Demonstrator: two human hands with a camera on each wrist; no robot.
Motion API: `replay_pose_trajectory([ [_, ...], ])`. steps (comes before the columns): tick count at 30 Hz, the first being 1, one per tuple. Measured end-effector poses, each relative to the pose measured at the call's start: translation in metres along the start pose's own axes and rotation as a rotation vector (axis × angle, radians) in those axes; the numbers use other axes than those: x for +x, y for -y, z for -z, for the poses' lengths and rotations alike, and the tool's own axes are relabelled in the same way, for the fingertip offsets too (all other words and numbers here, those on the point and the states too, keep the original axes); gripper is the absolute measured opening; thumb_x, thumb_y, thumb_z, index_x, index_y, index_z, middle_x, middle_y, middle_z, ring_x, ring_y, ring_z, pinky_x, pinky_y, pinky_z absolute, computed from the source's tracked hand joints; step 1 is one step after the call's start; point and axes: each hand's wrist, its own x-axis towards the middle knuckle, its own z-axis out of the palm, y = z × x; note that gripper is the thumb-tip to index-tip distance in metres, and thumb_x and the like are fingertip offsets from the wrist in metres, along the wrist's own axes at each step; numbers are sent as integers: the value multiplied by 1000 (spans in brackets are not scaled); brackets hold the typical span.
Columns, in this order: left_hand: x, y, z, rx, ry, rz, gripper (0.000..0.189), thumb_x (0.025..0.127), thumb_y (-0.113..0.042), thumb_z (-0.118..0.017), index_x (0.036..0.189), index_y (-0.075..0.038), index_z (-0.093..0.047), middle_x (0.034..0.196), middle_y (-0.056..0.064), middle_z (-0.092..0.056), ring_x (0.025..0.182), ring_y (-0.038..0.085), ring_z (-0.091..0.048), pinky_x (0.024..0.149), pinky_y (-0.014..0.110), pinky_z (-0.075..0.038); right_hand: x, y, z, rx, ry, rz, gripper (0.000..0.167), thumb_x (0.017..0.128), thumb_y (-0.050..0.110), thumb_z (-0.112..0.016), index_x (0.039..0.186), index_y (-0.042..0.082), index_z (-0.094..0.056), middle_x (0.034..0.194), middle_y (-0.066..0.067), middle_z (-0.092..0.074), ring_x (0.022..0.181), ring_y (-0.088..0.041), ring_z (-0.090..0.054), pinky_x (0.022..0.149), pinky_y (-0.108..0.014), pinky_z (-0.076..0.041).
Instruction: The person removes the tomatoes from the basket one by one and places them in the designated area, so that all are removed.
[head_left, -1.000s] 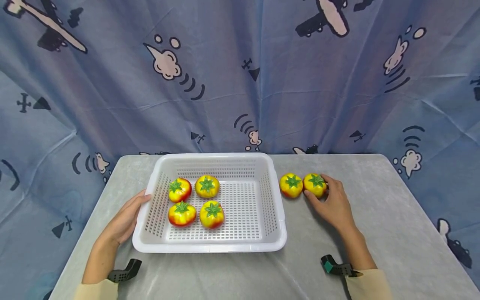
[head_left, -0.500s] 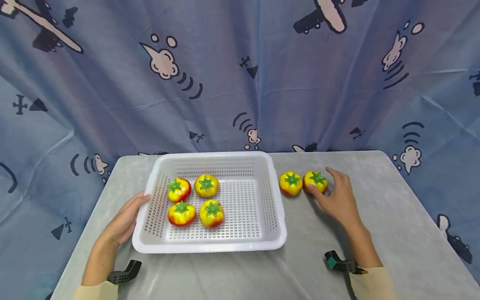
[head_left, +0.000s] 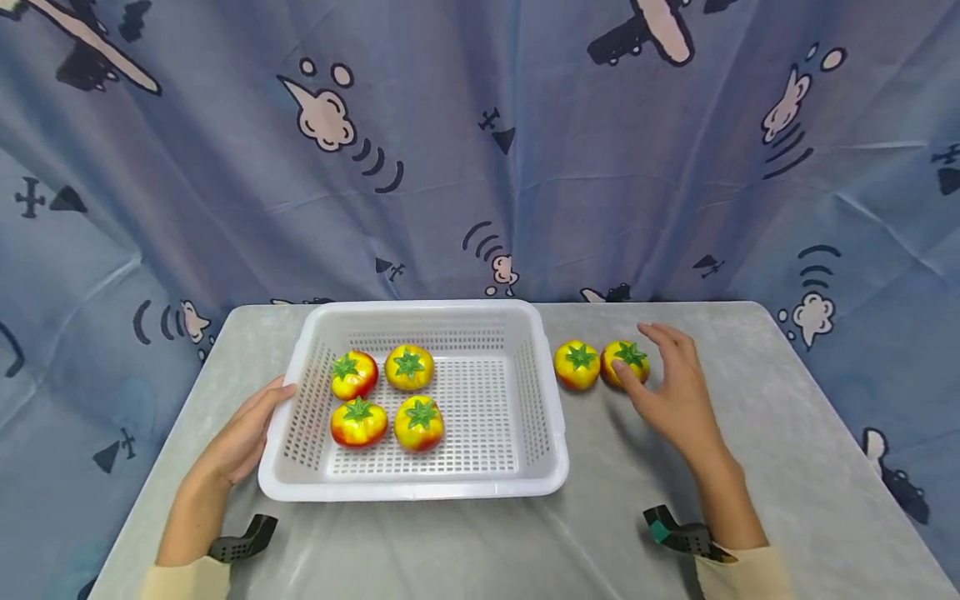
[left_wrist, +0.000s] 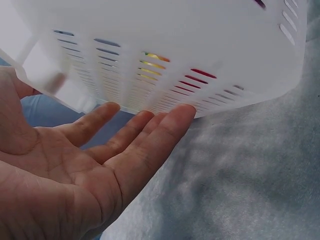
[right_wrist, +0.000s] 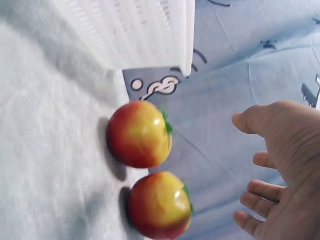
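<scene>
Currently, the left hand [head_left: 243,437] grips the white basket [head_left: 412,490] by its left rim; the right hand [head_left: 671,400], fingers [right_wrist: 262,192] spread, hovers near two red-yellow tomatoes [head_left: 577,367] beside it on the table [head_left: 570,542]. Four similar tomatoes [head_left: 418,425] sit inside; behind hangs a blue curtain [head_left: 420,108].

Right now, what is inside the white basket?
In the basket, four yellow-red fruits sit toward the left; its perforated floor shows right of them but is hidden beneath.
</scene>
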Motion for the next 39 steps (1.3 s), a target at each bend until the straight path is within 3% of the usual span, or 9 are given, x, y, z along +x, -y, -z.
replay_pose_trajectory([
  [10, 3, -5, 4, 6, 24, -6, 72, 115, -49, -27, 172, -18, 4, 170, 31, -22, 121, 10, -63, 96, 44, -60, 4, 22, -1, -3, 43, 71, 59, 97, 22, -77, 149, 4, -56, 158, -27, -43, 144, -51, -42, 115, -78, -36],
  [24, -3, 3, 4, 11, 16, -27, 72, 116, -47, -27, 171, -12, 4, 168, 35, -22, 117, 5, -65, 94, 41, -62, 4, 26, -13, 93, 72, 163, 53, 97, 13, -77, 146, 4, -58, 154, -25, -49, 144, -47, -46, 116, -76, -37],
  [31, 0, 2, 3, 17, 19, -29, 72, 116, -46, -31, 172, -13, 1, 166, 36, -27, 116, 9, -68, 93, 44, -64, 8, 43, -12, 77, 139, 151, 56, 97, 21, -77, 149, 9, -58, 158, -20, -48, 146, -45, -45, 116, -77, -37],
  [39, 0, 4, 4, 36, 20, -62, 70, 116, -43, -31, 171, -10, -2, 163, 38, -30, 114, 9, -69, 90, 47, -65, 19, 71, -14, 139, 242, 250, 54, 99, 18, -75, 150, 9, -57, 155, -16, -52, 142, -38, -53, 114, -65, -49],
])
